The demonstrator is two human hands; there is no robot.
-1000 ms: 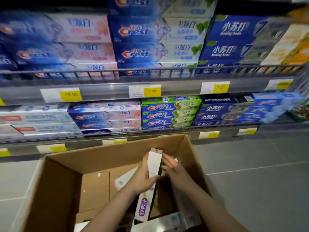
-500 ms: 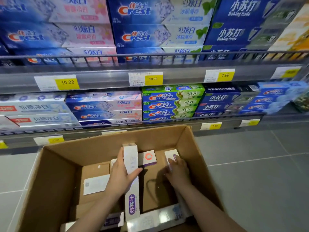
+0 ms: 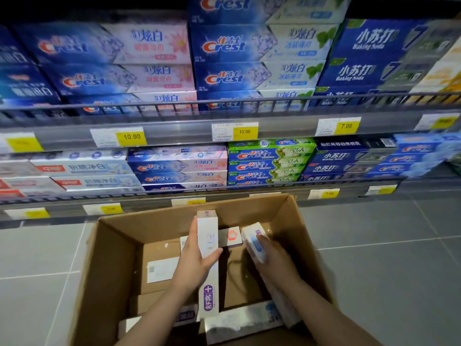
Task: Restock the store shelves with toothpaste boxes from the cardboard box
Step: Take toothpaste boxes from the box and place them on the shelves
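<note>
From the head view, both hands were down inside the carton (image 3: pixel 119 258), which sat on the floor below the shelves (image 3: pixel 174 121); the left hand (image 3: pixel 197 260) had fingers wrapped round a long white box (image 3: pixel 207 245), probably ready to lift; the right hand (image 3: pixel 272 258) gripped a second box (image 3: pixel 254 242); more lay loose in the carton.

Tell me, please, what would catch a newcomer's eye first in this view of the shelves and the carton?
First, the two hands down in the open cardboard box at the bottom: the left hand grips a long white and purple toothpaste box, and the right hand holds a second white box. Above them, the shelves are packed with stacked blue Crest boxes, with yellow price tags along the shelf edge.
</note>
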